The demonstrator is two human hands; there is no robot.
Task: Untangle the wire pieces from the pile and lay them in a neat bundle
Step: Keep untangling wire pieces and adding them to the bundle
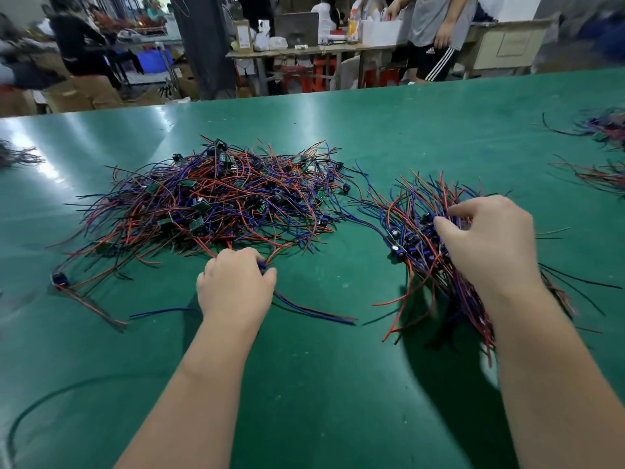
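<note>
**Spotter 1:** Your left hand [235, 282] is sitting at the near edge of the tangled pile [216, 201]. Its grip is pinching the small blue end of one wire piece [304, 308] between thumb and forefinger.

**Spotter 2:** And that piece's blue and red leads are trailing off to your right across the green bench [338, 384].

**Spotter 1:** Your right hand [490, 238] is resting on the bundle [422, 245]. That bundle is lying to the right of the pile, with only a few stray leads reaching between them.

**Spotter 2:** Its grip is curling round the cluster of blue connector ends, with your thumb on the near side and your fingers over the top.

**Spotter 1:** You're also leaving a loose piece [61, 280] lying off the pile's near left corner.

**Spotter 2:** More wires [605, 130] are sitting at the bench's far right edge, blurred.
</note>
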